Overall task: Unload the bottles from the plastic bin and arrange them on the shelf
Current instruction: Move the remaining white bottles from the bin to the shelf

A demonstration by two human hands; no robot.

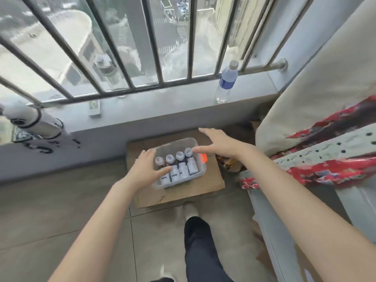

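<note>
One room corner, seen from above: grey tiled floor [61, 210], a grey sill [162, 106] under a window fenced by metal bars [147, 37], the street far below.

Items on the sill: a clear water bottle [224, 84] with a blue label, upright at the right end; a small white remote [94, 108], lying flat left of centre.

Item on the floor: a flat brown cardboard sheet [183, 195], pushed against the wall under the sill.

Item on the cardboard: a clear plastic bin [183, 141], lid off, with an orange latch [204, 158] on its right end. Inside, small bottles [184, 169] stand packed in two rows: dark ones with pale caps at the back, white-labelled ones at the front. Blur prevents a firm count.

Left hand [146, 169]: fingers straight and together, palm down, laid across the bin's left near corner, fingertips over the front-row bottles. It holds nothing; actual contact cannot be told.

Right hand [215, 145]: fingers spread wide, palm down, above the bin's far right corner, thumb tip beside the rightmost cap. It holds nothing.

Edges and room: the sill wall is just beyond the bin. A pale mattress [305, 98] and a red patterned cloth [329, 169] close off the right side. Bare floor lies to the left and toward the person. A leg in dark trousers [199, 241] stands just behind the cardboard.
</note>
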